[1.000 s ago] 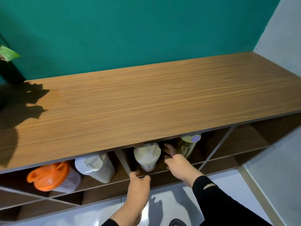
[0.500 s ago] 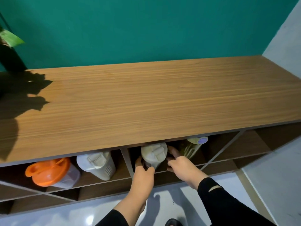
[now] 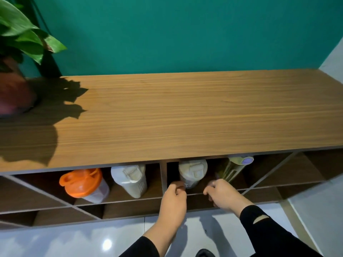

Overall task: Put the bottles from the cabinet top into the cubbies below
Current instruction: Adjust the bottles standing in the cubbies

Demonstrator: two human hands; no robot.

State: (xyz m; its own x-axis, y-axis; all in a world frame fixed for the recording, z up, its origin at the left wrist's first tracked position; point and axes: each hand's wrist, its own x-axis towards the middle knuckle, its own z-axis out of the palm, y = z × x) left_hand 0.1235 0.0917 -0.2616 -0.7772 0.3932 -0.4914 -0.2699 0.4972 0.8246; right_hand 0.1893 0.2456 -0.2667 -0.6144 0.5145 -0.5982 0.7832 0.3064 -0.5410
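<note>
The wooden cabinet top (image 3: 185, 117) carries no bottles. In the left cubby stand an orange-lidded bottle (image 3: 81, 182) and a white bottle (image 3: 130, 179). The middle cubby holds a cream bottle (image 3: 193, 171) and, to its right, a green-gold bottle (image 3: 235, 167) with a purple button. My left hand (image 3: 174, 199) is at the shelf's front edge, fingers curled against the cream bottle's lower left side. Just right of that bottle, my right hand (image 3: 222, 195) is curled with a small gap to it. The bottle's base is hidden behind my fingers.
A potted plant (image 3: 16, 38) stands on the top's left end and casts a shadow across it. Cubbies to the right (image 3: 297, 169) and the lower row (image 3: 130, 208) hold nothing visible. White tiled floor (image 3: 74, 242) lies below; a teal wall behind.
Both hands went onto the cream bottle and have now drawn back towards the shelf edge, the right hand coming off it. The view has shifted left, so the plant shows.
</note>
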